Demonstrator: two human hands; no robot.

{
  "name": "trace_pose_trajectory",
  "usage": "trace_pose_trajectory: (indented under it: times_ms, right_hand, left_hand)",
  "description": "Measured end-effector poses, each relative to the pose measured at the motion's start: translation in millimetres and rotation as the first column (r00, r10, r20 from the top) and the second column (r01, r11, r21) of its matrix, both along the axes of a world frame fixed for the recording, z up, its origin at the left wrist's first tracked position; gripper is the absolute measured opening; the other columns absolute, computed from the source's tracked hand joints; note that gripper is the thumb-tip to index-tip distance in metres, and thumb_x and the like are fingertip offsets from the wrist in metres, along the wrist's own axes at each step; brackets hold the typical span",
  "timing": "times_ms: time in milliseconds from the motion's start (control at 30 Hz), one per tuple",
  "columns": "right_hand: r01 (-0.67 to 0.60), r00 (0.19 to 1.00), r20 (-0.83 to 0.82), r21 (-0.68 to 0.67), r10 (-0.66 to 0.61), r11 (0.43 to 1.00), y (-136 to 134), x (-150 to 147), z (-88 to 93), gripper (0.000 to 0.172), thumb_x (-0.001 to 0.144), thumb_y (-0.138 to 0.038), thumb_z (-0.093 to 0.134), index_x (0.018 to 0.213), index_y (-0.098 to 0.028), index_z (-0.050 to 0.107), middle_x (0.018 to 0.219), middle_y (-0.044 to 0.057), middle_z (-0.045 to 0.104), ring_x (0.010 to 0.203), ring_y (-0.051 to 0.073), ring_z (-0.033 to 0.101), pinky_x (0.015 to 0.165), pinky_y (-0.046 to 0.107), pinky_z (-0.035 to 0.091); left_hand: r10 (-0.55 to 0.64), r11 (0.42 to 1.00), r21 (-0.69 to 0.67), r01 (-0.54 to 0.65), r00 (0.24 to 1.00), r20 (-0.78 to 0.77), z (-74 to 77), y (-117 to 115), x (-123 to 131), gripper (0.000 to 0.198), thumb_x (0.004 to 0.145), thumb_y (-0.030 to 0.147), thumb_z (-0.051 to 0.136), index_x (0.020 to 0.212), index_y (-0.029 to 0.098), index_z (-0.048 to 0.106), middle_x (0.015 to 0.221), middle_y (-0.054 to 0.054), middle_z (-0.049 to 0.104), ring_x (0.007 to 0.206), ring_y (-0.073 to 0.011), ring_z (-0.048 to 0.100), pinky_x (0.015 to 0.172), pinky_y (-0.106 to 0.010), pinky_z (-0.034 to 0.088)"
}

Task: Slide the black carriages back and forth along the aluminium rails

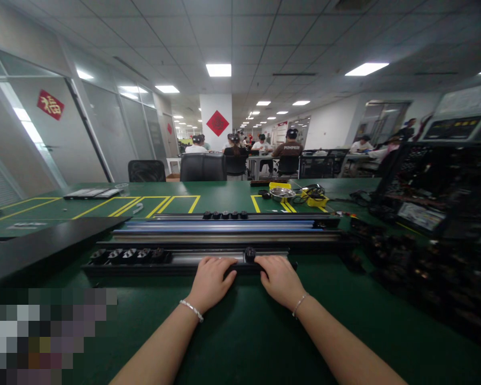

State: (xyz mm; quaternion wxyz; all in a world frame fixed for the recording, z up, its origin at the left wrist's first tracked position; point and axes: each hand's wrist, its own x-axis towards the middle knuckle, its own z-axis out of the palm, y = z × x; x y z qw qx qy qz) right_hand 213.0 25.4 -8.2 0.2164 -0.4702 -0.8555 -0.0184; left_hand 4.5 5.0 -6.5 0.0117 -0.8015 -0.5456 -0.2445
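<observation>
A long black and silver metal rail (152,262) lies across the green table (240,331) in front of me. Several small black fittings (128,254) sit in a row on its left part, and one black knob (249,253) sits near the middle. My left hand (210,280) rests on the rail's near edge with fingers curled over it. My right hand (279,279) grips the rail just right of the knob. Behind it lies a second longer rail (224,231) with blue and silver strips and another row of black fittings (224,215).
A black flat panel (44,246) lies at the left. Black crates of parts (433,267) crowd the right side. A metal bowl (281,192) and yellow items sit further back. Several people sit at desks in the distance behind black chairs (202,167).
</observation>
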Motion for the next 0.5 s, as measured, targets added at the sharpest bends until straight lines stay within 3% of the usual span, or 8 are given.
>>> trace_pose_trajectory:
  times_ms: [233,500]
  right_hand:
    - [0.003,1.0,-0.029,0.025,-0.003,1.0,0.6,0.6,-0.5,0.033,0.077,-0.016,0.042,0.107,-0.022,0.055,0.104,0.003,0.061,0.1,0.016,0.05,0.091,0.031,0.032]
    - [0.077,0.993,-0.097,0.052,-0.072,0.996,2.1,1.7,-1.1,0.026,0.076,-0.021,0.043,0.098,-0.021,0.059,0.112,0.005,0.056,0.103,0.018,0.049,0.091,0.032,0.036]
  left_hand:
    - [0.0,1.0,0.005,0.0,1.0,0.0,0.4,0.1,-0.7,0.027,0.085,0.035,0.042,0.108,0.029,0.055,0.103,0.0,0.065,0.096,-0.0176,0.055,0.088,-0.037,0.03]
    - [0.001,1.0,-0.002,-0.001,1.0,0.007,1.1,-0.1,-0.2,0.027,0.085,0.035,0.041,0.108,0.03,0.055,0.103,0.0,0.065,0.096,-0.0175,0.055,0.089,-0.038,0.03]
